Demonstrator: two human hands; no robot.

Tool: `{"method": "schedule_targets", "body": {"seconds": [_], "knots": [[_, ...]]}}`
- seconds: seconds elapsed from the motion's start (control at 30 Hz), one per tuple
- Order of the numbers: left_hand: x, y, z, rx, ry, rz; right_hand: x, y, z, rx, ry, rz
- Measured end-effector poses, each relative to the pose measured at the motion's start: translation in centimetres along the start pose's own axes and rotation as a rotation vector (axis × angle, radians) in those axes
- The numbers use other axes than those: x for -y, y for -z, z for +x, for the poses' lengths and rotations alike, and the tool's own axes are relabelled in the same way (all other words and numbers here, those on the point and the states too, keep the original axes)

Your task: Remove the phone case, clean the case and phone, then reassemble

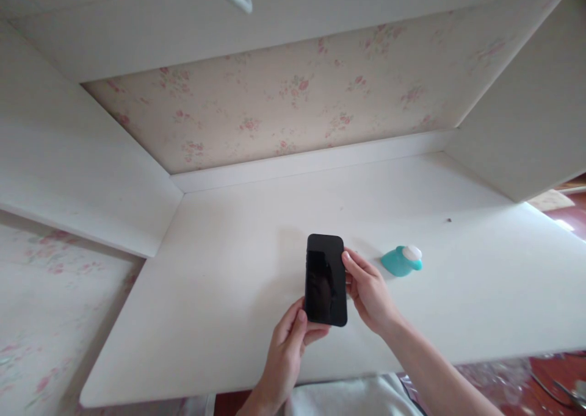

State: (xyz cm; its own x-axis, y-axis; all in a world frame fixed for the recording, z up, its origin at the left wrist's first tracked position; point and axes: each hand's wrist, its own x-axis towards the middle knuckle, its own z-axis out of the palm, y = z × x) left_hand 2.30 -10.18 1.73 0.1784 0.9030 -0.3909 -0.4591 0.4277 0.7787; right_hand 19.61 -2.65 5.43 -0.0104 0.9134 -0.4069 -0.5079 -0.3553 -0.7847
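The white desk [220,282] extends below the grip and to both sides of it. Beyond the grip, at the rear of the desk, a wall panel [293,93] carries pale wallpaper with scattered pink floral clusters. Two bare hands form the grip. The left hand [288,340] pinches the lower left corner of the smartphone [326,280], its thumb at the side edge and its fingers reaching beneath the bottom end. The right hand [373,294] pinches the opposite long edge, thumb near the upper part and the other fingers curled behind.

The smartphone is located between the two hands, over the desk surface, with its screen facing the wearer. The body is black, rectangular and longer than it is wide, with rounded corners and a dark border. It stands in portrait orientation, its top end leaning slightly to the left. The display is dark; its glossy surface shows a dim, blurred reflection, while the uppermost band appears more even in tone.

To the right of the grip, near the right hand but not touching it, lies a teal object [396,262] with a rounded white part [412,253]. Farther right and beyond it is a small dark speck [449,220].
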Motion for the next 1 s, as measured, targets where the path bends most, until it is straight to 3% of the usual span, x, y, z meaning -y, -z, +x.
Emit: {"method": "schedule_targets", "body": {"seconds": [0.47,0.67,1.0], "knots": [[-1.1,0.3,0.2,0.011,0.002,0.220,-0.2,-0.1,0.0,-0.010,0.055,-0.124],[-1.3,0.9,-0.3,0.056,0.049,0.144,-0.3,-0.2,-0.1,0.019,0.093,-0.238],[-2.3,0.0,0.7,-0.036,-0.008,-0.109,-0.4,-1.1,0.0,-0.016,-0.026,0.101]]}}
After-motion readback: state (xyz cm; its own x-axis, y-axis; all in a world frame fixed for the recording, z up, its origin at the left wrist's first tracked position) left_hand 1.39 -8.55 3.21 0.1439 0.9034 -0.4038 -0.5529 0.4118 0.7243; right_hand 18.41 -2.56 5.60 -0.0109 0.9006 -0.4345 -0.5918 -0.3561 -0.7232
